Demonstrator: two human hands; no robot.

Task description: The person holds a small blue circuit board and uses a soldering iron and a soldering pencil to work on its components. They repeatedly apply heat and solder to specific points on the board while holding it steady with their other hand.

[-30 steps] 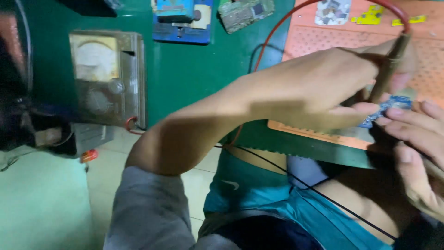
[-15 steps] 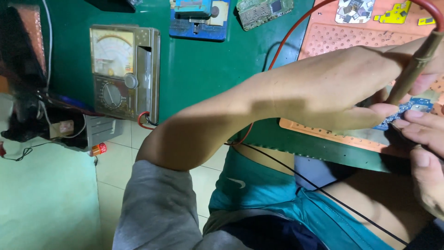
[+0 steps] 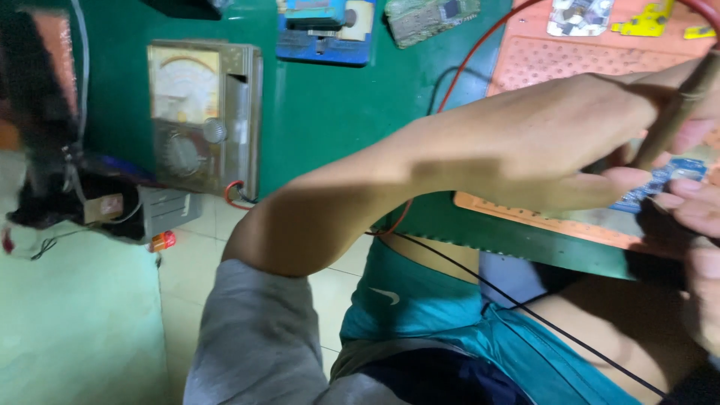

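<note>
Presently we list what we see:

- our left hand (image 3: pixel 555 150), reaching across the frame, fingers closed around a brown probe (image 3: pixel 679 109) held slanted;
- a small blue circuit board (image 3: pixel 660 184) under the probe tip, lying at the near edge of the orange perforated mat (image 3: pixel 540 67);
- our right hand (image 3: pixel 694 217), at the frame's right edge, fingertips pressing on the blue board; most of this hand is cut off, so we cannot tell its grip.

Around these, on the green tabletop (image 3: pixel 322 112):

- an analogue meter (image 3: pixel 199 112) with dial and knob, at left;
- a red lead (image 3: pixel 465 71) curving behind our forearm;
- a blue holder (image 3: pixel 322 30) and a green board (image 3: pixel 431 19), both cropped at the top.

A black wire (image 3: pixel 525 307) crosses our lap. The dark object at far left is blurred.
</note>
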